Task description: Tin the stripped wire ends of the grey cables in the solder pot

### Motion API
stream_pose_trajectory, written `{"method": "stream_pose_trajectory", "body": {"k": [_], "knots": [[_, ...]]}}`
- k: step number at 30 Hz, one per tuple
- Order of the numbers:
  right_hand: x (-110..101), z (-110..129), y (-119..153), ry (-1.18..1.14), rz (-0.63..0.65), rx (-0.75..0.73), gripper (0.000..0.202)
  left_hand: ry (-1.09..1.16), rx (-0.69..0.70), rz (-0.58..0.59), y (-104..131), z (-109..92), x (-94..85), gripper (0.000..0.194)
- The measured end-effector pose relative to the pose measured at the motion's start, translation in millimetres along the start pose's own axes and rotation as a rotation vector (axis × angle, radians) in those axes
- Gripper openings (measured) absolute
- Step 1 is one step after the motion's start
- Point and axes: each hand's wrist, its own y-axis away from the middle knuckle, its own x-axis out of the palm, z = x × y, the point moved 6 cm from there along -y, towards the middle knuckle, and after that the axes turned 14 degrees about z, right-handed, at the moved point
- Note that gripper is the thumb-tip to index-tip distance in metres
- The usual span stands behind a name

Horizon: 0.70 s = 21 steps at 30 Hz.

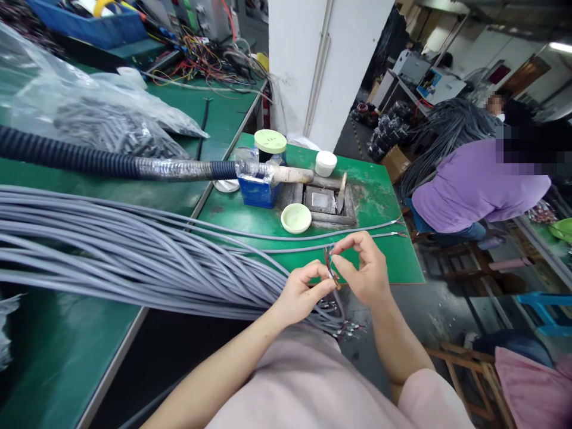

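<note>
My left hand (308, 292) pinches the end of a grey cable, where thin coloured wires (328, 256) fan out upward. The thumb and forefinger of my right hand (364, 268) close on the tips of these wires, some red, some blue-green. A large bundle of grey cables (179, 250) runs in from the left, its stripped ends hanging below my hands. Beyond them, two single cables (357, 234) lie across the green table with their wire ends pointing right.
Past my hands a solder pot (320, 199) is set in the table, near a pale green bowl (295, 218), a white jar (326, 163) and a blue box (258, 189). A black hose (174, 170) reaches over from the left. A person in purple (473, 185) sits at right.
</note>
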Motion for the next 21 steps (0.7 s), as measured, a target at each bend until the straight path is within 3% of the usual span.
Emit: {"method": "stream_pose_trajectory", "body": {"k": [9, 15, 18, 21], "knots": [[-3.6, -3.4, -1.9, -0.069, -0.037, -0.008, 0.012, 0.003, -0.011, 0.010, -1.6, -2.0, 3.6, 0.023], [-3.7, -2.2, 3.0, -0.085, -0.047, -0.095, 0.011, 0.211, -0.058, -0.003, -1.3, 9.1, 0.1, 0.023], [3.8, 7.0, 1.3, -0.057, 0.082, -0.214, 0.011, 0.340, -0.090, 0.104, -3.1, 13.9, 4.6, 0.026], [10.1, 9.6, -2.8, -0.029, 0.169, -0.229, 0.009, 0.419, -0.118, 0.239, -2.8, 16.7, 10.7, 0.030]]}}
